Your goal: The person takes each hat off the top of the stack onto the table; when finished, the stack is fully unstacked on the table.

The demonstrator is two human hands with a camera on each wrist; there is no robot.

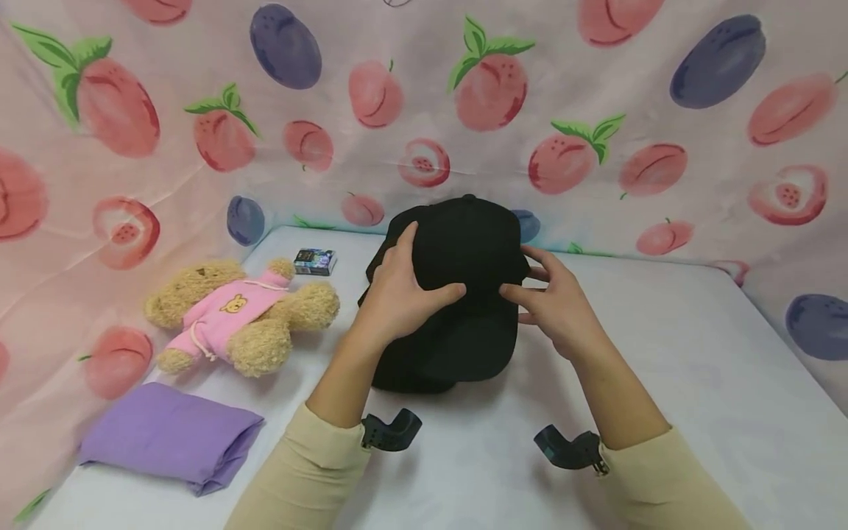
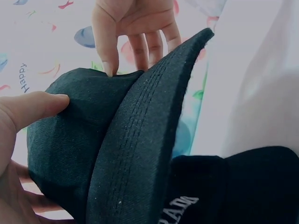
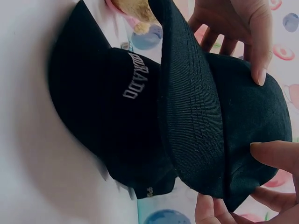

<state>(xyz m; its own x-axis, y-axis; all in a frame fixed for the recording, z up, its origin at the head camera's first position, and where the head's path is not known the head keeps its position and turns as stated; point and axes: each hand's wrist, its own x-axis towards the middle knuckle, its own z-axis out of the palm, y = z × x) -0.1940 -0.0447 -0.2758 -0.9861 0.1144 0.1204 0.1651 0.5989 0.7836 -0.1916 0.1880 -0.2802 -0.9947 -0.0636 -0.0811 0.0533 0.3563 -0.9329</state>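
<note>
Both hands hold a plain black baseball cap (image 1: 473, 243) up above the table, its brim toward the person. On the cap's left side, my left hand (image 1: 400, 294) has its thumb across the front and its other fingers around the side. My right hand (image 1: 559, 309) grips the opposite side, thumb in front and fingers behind. Beneath and partly behind it, a second black cap (image 3: 100, 98) sits on the table, with pale lettering (image 3: 135, 74) on its front. In the head view the held cap hides most of that second one.
On the left of the white table (image 1: 662, 353) lies a teddy bear (image 1: 232, 316) in a pink top. A small dark box (image 1: 314, 261) is beyond it, and a folded purple cloth (image 1: 172, 434) nearer. Fruit-printed fabric (image 1: 424, 96) hangs along the back and sides.
</note>
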